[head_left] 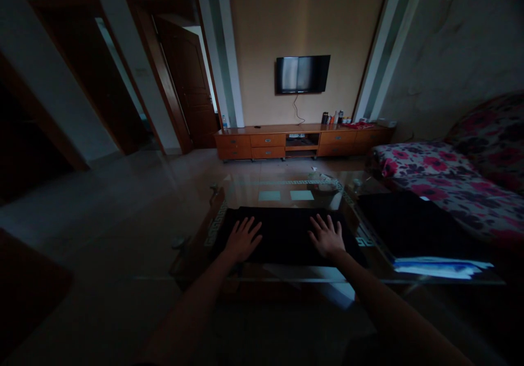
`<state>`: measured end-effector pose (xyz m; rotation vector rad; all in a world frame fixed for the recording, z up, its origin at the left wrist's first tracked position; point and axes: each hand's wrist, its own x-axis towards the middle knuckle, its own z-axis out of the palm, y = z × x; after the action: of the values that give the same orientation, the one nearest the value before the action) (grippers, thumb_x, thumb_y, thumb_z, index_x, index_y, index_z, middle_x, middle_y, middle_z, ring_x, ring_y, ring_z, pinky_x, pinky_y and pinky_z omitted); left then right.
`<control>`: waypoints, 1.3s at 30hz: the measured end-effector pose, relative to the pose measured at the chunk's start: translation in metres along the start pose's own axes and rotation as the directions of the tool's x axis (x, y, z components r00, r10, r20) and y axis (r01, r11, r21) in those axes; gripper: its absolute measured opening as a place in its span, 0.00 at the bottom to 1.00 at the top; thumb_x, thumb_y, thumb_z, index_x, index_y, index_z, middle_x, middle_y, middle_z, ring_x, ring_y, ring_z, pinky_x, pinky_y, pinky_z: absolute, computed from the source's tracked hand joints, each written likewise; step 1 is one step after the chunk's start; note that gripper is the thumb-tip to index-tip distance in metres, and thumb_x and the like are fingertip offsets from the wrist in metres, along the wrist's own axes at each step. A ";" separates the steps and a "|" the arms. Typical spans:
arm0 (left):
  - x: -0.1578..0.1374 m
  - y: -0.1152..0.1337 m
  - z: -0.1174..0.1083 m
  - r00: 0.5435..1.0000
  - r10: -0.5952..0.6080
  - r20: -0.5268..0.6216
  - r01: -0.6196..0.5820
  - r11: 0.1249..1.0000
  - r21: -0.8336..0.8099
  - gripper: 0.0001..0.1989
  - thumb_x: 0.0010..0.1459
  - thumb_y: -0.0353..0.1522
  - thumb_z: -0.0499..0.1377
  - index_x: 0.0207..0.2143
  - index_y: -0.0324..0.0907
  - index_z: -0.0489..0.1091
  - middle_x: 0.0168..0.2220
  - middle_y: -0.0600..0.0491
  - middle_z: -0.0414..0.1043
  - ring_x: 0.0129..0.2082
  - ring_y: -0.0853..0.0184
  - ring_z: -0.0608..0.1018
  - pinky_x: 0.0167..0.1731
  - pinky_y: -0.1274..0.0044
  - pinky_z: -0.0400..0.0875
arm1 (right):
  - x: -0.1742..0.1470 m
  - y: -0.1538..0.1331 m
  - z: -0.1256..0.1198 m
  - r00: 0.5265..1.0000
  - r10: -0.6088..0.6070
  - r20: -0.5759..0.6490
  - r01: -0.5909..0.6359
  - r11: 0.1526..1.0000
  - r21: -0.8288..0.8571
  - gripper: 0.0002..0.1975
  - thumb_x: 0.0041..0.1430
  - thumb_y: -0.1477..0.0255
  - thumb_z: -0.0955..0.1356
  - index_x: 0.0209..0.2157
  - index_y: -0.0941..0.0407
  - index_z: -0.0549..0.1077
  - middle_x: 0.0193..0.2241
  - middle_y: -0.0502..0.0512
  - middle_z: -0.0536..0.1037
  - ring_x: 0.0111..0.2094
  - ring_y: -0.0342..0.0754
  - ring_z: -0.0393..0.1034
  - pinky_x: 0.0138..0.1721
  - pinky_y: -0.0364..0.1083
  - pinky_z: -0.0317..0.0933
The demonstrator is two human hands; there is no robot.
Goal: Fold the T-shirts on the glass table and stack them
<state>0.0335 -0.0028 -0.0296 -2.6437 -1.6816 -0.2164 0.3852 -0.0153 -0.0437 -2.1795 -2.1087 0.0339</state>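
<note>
Glass desk (244,191) ahead: my left grip (243,241) and right grip (329,240) lie spread on black cloth (284,240), dark-topped stack (417,226) rightward, floral sofa (426,158) beyond.

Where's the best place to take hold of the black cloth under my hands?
Probably the left and right edges of the black cloth: your left hand from the left, right hand from the right, thumbs on top. It lies flat and wide on the glass table, so gripping both ends should support it evenly.
</note>
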 end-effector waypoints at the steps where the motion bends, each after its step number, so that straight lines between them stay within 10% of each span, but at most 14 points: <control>1: 0.000 0.001 -0.001 1.000 -0.013 -0.004 0.013 1.000 -0.002 0.29 0.71 0.50 0.41 0.71 0.56 0.54 0.74 0.52 0.46 0.73 0.55 0.49 0.69 0.56 0.40 | 0.000 -0.001 0.000 1.000 0.009 -0.020 -0.009 1.000 -0.006 0.32 0.70 0.54 0.54 0.72 0.49 0.54 0.73 0.53 0.47 0.73 0.61 0.31 0.68 0.67 0.22; 7: -0.022 -0.010 -0.001 0.934 -0.356 -0.020 0.356 0.934 0.020 0.33 0.72 0.46 0.37 0.72 0.40 0.49 0.74 0.46 0.43 0.73 0.56 0.49 0.69 0.60 0.46 | -0.017 -0.004 -0.001 0.978 0.204 -0.034 -0.203 0.979 0.023 0.32 0.71 0.53 0.51 0.71 0.48 0.54 0.74 0.56 0.41 0.73 0.60 0.32 0.68 0.67 0.27; 15: -0.078 -0.026 -0.014 0.912 -0.407 0.052 0.405 0.913 0.037 0.34 0.69 0.46 0.43 0.73 0.42 0.48 0.74 0.44 0.41 0.73 0.54 0.49 0.67 0.59 0.50 | -0.052 0.015 -0.008 0.961 0.252 0.117 -0.260 0.964 0.057 0.34 0.71 0.51 0.52 0.73 0.43 0.40 0.74 0.61 0.41 0.73 0.59 0.36 0.68 0.61 0.33; 23: -0.088 -0.025 -0.045 0.659 -0.750 -0.051 0.750 0.653 0.104 0.36 0.66 0.46 0.49 0.64 0.26 0.62 0.62 0.28 0.64 0.63 0.44 0.66 0.57 0.59 0.62 | -0.065 -0.009 -0.035 0.899 0.399 0.183 -0.413 0.909 0.049 0.38 0.67 0.52 0.59 0.72 0.53 0.51 0.73 0.71 0.39 0.73 0.67 0.34 0.65 0.67 0.35; 39: -0.064 -0.045 -0.066 0.745 -0.663 0.081 0.665 0.727 -0.169 0.18 0.47 0.38 0.66 0.42 0.41 0.79 0.39 0.40 0.82 0.40 0.52 0.84 0.37 0.71 0.74 | -0.048 -0.041 -0.073 0.949 0.290 0.125 -0.314 0.912 0.265 0.23 0.61 0.63 0.65 0.54 0.59 0.75 0.63 0.73 0.64 0.64 0.69 0.58 0.58 0.66 0.55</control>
<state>-0.0419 -0.0464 0.0250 -1.9966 -2.6731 -0.3651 0.3496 -0.0669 0.0298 -2.3317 -1.6554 0.4299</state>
